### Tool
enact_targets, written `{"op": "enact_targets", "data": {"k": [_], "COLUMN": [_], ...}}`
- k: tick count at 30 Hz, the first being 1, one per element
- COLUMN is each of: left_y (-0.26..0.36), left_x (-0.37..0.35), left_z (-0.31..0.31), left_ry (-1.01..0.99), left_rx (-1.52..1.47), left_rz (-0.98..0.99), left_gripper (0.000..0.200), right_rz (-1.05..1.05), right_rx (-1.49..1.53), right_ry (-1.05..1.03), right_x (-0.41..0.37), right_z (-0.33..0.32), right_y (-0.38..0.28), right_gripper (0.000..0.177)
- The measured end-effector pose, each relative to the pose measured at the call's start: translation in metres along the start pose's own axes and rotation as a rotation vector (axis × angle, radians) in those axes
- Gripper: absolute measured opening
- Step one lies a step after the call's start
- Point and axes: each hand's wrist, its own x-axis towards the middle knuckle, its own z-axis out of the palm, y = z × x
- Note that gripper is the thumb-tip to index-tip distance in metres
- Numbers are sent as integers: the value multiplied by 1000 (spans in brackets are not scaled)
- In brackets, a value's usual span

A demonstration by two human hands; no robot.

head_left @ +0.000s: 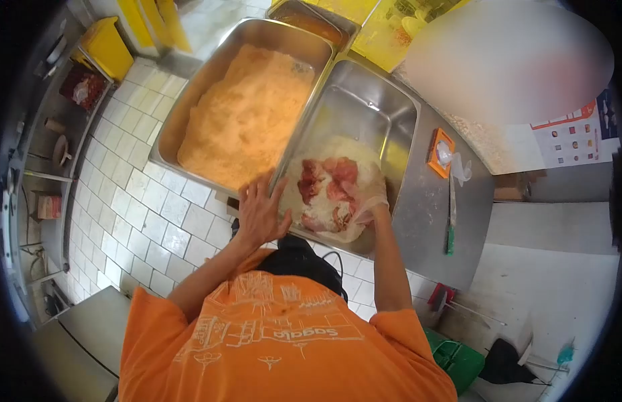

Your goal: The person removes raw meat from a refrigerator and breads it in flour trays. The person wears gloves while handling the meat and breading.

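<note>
My left hand [261, 211] is bare, its fingers spread at the near rims of two steel pans, with nothing in it. My right hand [371, 193], in a thin clear plastic glove, reaches into the right pan [391, 100] at the right side of raw meat pieces [339, 179]. The glove blurs into the pale flour [348, 149] there, and its fingers are hard to make out. Red and pink, the meat lies partly coated in that flour. Orange-tinted breading powder [251, 117] fills most of the left pan [184, 84].
On the steel counter [428, 234] to the right lie an orange-framed box [441, 153] and a green-handled tool [450, 231]. A smaller pan [311, 23] holds brownish liquid behind. Yellow crates stand at the back, shelving at left, and a green bin [458, 362] at lower right.
</note>
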Motion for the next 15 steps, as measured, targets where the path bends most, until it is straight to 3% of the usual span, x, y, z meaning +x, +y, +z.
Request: {"op": "enact_targets", "data": {"k": [2,3,5,6,7,9,10,12,15], "left_y": [-9,-10,-12,-13,-14,-13,-11,-10,-14], "left_x": [-8,-5,-6,-5,-4,-4,-2,-1,-1], "left_z": [12,16,22,25,28,25,23,22,24], "left_ry": [-28,-38,44,40,59,80,57,36,53], "left_rx": [-126,-123,-145,-137,-150,-153,-121,-90,-114], "left_rz": [-16,-19,-53,-66,-89,-122,-140,-158,-125], "left_gripper": [67,67,74,74,73,72,71,70,69], "right_rz": [331,334,286,85,74,2,-9,-261,-262], "right_rx": [375,379,480,357,361,588,590,394,258], "right_ry": [-377,-387,-370,-256,-267,-883,-887,-759,-872], "right_x": [22,33,50,58,70,87,82,48,33], "right_z": [-18,-15,-5,17,36,48,52,3,-86], "right_y": [-15,-21,-35,-34,-33,-48,-50,-76,-92], "right_gripper": [118,118,116,106,106,93,93,79,86]}}
